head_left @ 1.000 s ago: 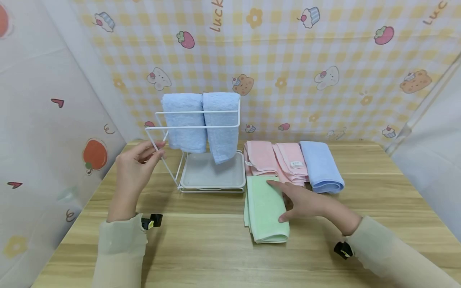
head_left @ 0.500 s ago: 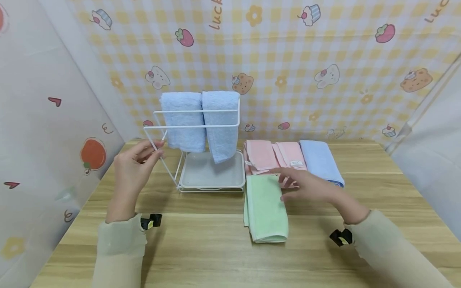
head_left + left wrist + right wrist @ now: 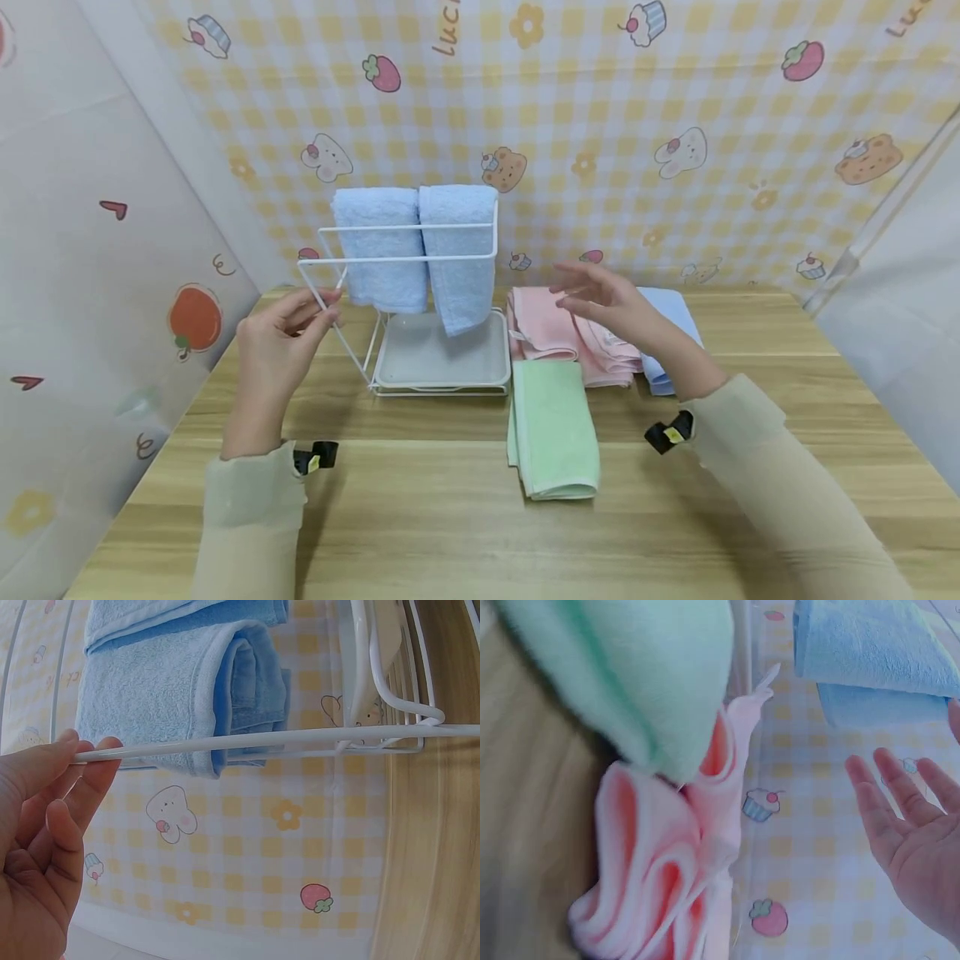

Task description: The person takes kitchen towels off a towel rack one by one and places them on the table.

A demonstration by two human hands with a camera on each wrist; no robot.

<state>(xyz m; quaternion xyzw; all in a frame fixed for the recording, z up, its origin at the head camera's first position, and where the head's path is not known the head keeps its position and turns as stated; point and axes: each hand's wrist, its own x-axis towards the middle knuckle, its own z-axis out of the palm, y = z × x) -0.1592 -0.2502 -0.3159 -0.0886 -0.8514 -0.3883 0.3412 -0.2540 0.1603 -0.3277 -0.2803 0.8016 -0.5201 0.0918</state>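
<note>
My left hand (image 3: 279,354) pinches the slanted side wire of a white wire rack (image 3: 397,260) between thumb and fingertips; the left wrist view shows the fingers (image 3: 96,766) on that wire. Two light blue towels (image 3: 382,271) hang side by side over the rack's back bar, above a pale tray (image 3: 442,358) in its base. My right hand (image 3: 611,304) is raised over the pink towels (image 3: 543,325), fingers spread and holding nothing. A folded green towel (image 3: 555,433) lies in front of the pink ones.
A folded blue towel (image 3: 671,321) lies right of the pink towels, partly covered by my right forearm in the head view. All rest on a wooden table (image 3: 420,517). A yellow checked cloth wall (image 3: 570,108) stands close behind the rack.
My right hand has lifted off the green towel and moved up and back over the pink towels. My left hand keeps its pinch on the rack.
</note>
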